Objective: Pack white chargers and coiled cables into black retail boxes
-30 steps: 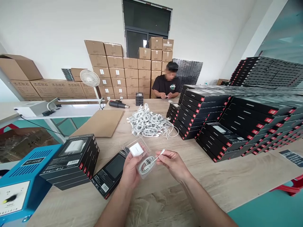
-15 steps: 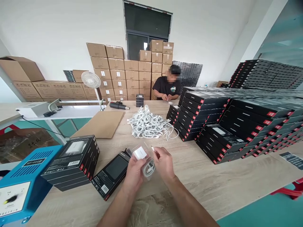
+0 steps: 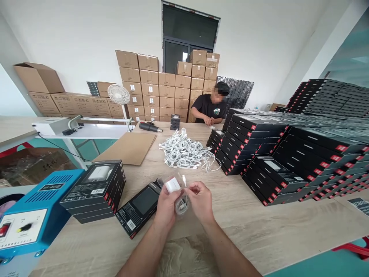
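Observation:
My left hand (image 3: pixel 166 206) is closed around a clear plastic tray (image 3: pixel 164 179) that holds a white charger (image 3: pixel 172 185). A coiled white cable (image 3: pixel 181 206) lies in the tray's lower part. My right hand (image 3: pixel 201 201) pinches the cable just below its white connector (image 3: pixel 184 178), which sticks up past the fingertips at the tray's right edge. Beside my left hand a black box (image 3: pixel 140 207) with a dark window lies flat on the table. Beyond both hands is a heap of bundled white cables (image 3: pixel 186 150).
Stacked black boxes stand at left (image 3: pixel 95 188) and in tall rows at right (image 3: pixel 250 134). A blue machine (image 3: pixel 43 211) occupies the left edge. Brown cardboard (image 3: pixel 127 148) and a heat gun (image 3: pixel 150 127) lie farther back. A co-worker (image 3: pixel 211 104) sits across the table.
My right fingers have shifted lower along the cable, so more of its connector now shows above them. The view has turned slightly left. My left hand still holds the tray.

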### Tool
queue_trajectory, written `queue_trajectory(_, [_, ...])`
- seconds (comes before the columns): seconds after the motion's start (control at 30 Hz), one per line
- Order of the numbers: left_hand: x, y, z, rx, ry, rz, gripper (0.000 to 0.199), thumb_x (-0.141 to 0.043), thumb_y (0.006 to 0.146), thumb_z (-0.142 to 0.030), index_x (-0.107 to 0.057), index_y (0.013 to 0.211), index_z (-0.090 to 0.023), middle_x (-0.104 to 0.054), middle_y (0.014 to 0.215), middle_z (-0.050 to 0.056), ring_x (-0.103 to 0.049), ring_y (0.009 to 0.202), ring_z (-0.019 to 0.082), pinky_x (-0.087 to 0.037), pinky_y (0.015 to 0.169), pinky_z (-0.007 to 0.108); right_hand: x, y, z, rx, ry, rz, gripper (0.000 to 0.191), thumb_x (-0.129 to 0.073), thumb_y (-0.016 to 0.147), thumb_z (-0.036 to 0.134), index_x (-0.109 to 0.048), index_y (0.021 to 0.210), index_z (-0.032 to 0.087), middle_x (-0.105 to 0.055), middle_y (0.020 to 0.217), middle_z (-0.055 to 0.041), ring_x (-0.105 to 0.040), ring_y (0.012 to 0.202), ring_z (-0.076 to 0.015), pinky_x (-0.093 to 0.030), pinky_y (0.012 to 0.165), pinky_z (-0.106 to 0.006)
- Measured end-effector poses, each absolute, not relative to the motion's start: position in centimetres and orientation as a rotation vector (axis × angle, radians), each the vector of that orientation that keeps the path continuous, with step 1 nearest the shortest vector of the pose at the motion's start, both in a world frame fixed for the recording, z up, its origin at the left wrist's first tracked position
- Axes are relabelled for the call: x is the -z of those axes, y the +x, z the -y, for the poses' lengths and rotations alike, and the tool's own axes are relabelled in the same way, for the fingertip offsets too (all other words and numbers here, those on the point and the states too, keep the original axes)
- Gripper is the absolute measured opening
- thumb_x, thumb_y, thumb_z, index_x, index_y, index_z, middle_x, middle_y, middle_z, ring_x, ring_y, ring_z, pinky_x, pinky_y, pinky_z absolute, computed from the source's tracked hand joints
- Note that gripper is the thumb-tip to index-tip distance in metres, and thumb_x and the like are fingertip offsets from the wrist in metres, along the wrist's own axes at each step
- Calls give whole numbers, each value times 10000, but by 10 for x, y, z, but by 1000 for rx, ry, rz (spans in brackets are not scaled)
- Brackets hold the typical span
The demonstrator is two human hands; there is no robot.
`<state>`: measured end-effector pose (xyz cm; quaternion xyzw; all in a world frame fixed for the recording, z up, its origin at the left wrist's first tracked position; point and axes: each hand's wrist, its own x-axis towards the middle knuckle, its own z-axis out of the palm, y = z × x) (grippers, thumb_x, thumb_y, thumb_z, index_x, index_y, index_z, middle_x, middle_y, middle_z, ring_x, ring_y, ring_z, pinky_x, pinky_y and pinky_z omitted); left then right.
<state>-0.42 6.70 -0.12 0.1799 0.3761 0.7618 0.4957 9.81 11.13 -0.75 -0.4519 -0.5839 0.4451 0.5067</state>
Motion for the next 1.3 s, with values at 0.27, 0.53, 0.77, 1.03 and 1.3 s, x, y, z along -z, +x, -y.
queue_trajectory(0.27, [-3, -5, -64, -1849, 444, -909, 671, -860, 547, -189, -621, 1174, -203, -759, 964, 37, -714, 897, 223, -517, 852, 345, 7, 90, -102, -997, -1089, 1426, 178, -653, 798, 375, -690, 829, 204, -733, 765, -42, -650, 679, -195, -511, 663, -289])
queue_trajectory(0.53, [-2, -16, -63, -1830, 404, -855, 583, -871, 528, -170, -691, 1082, -177, -764, 1080, 95, -672, 1112, 290, -480, 999, 401, 2, 98, -106, -671, -1037, 1767, 314, -507, 915, 275, -662, 1180, 209, -746, 869, -62, -676, 769, -216, -499, 738, -309])
queue_trajectory(0.77, [-3, -16, -62, -1804, 422, -818, 571, -864, 510, -150, -700, 1057, -159, -742, 1145, 125, -656, 1143, 303, -497, 976, 401, -12, 108, -115, -274, -959, 2234, 441, -374, 919, 118, -663, 1251, 148, -737, 910, -142, -680, 858, -264, -478, 776, -343])
queue_trajectory(1.03, [-1, -11, -64, -1786, 453, -799, 558, -840, 544, -163, -681, 1079, -153, -762, 1072, 114, -708, 1005, 297, -534, 843, 370, -11, 104, -115, -347, -1023, 2130, 162, -549, 918, 229, -691, 988, 194, -737, 813, -56, -666, 713, -196, -460, 693, -279])
queue_trajectory(1.3, [-2, -13, -63, -1860, 361, -808, 580, -851, 533, -129, -676, 1085, -171, -754, 1113, 100, -679, 1095, 291, -506, 944, 378, -1, 100, -109, -496, -927, 1851, 176, -522, 931, 263, -674, 999, 207, -756, 874, -40, -697, 766, -178, -507, 728, -260])
